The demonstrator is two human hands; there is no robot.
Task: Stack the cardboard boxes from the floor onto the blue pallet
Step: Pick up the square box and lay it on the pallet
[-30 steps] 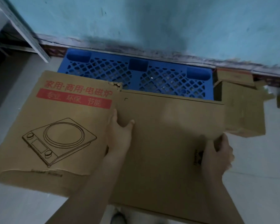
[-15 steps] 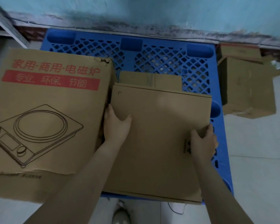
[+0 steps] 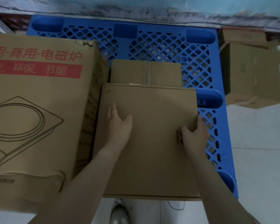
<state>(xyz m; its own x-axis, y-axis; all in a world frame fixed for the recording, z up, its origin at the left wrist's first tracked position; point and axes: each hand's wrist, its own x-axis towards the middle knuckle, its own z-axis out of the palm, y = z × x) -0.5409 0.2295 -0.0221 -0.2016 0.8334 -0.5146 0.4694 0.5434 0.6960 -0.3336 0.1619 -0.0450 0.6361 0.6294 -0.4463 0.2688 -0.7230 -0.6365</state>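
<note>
Closed plain box [image 3: 153, 152] on blue pallet [image 3: 194, 62]; left hand [image 3: 118, 126] flat atop, right hand [image 3: 195, 135] gripping edge.

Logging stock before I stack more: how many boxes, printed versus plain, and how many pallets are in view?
Printed box: 1
Plain: 4 (flat box, small box, two side boxes)
Pallet: 1
Total: 6

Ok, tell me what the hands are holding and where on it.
The plain cardboard box. The right hand grips its right edge, thumb on top, fingers curled over the side; the left hand only presses flat on its top face.
</note>
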